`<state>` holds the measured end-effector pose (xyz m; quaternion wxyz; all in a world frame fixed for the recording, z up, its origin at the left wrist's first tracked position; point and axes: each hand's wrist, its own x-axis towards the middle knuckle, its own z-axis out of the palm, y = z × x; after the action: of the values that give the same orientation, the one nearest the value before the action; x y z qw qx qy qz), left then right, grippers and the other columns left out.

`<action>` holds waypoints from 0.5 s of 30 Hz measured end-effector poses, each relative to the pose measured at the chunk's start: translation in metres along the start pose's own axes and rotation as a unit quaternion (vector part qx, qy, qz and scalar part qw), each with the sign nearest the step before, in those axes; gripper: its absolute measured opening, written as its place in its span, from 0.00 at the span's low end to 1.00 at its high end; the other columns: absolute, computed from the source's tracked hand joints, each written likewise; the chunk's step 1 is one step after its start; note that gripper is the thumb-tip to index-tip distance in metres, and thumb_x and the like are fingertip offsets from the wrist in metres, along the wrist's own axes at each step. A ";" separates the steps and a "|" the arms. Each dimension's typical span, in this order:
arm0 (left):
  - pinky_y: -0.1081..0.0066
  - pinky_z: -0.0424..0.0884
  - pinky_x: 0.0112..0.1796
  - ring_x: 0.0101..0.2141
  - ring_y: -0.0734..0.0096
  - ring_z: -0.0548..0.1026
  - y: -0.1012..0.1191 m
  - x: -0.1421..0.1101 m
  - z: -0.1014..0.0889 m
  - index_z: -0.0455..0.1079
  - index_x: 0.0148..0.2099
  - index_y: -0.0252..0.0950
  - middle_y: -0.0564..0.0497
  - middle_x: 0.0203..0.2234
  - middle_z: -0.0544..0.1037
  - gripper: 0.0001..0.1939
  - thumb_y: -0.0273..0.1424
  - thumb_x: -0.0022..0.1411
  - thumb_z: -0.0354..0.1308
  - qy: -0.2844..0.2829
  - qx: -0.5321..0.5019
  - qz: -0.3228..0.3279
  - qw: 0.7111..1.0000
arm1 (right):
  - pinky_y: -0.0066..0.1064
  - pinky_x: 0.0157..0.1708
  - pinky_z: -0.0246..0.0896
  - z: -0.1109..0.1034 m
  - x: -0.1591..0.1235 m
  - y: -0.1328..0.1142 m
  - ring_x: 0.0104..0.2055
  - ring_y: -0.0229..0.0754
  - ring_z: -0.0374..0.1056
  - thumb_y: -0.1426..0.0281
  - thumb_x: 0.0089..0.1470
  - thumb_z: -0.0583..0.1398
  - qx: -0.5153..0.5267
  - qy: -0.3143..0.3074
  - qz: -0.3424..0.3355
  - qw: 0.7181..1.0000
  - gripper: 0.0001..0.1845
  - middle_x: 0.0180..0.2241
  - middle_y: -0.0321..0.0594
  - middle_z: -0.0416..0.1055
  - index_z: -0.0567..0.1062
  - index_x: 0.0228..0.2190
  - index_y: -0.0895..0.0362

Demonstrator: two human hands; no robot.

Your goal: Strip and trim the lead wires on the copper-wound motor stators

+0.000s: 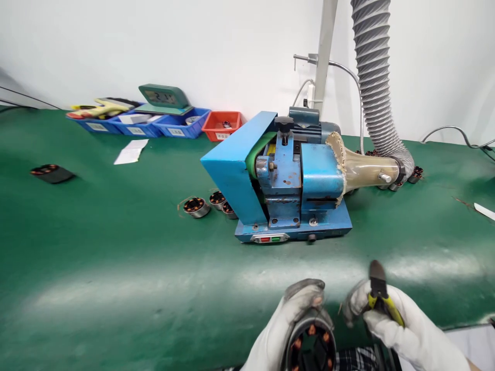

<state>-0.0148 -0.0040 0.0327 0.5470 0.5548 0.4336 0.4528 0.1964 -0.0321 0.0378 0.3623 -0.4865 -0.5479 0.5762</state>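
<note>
At the front edge of the bench, my left hand, in a white glove with grey fingertips, is wrapped round a motor stator. The stator is a dark ring with copper windings inside, and its open end faces me. To its right, my right hand, also gloved, grips a pair of cutting pliers with yellow-green handles. The plier jaws point up and away from me, apart from the stator. Part of the handles is hidden by my fingers.
A blue belt grinder stands mid-bench, joined to a grey duct hose. Several stators sit to its left, others behind the hose end. Blue bins, a red bin and a clock line the wall. A dark stator-like piece lies far left.
</note>
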 end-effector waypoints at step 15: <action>0.66 0.75 0.28 0.29 0.62 0.77 -0.045 0.004 0.011 0.71 0.38 0.39 0.49 0.29 0.77 0.22 0.44 0.42 0.67 -0.017 -0.149 -0.126 0.981 | 0.24 0.16 0.56 0.026 0.023 -0.009 0.17 0.33 0.56 0.57 0.49 0.62 0.270 0.112 -0.109 0.950 0.14 0.20 0.30 0.57 0.64 0.27 0.51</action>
<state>-0.0024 -0.0017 -0.0124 0.6837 0.4150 0.4185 0.4303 0.1643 -0.0166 0.0411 0.5999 -0.3694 -0.3769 0.6013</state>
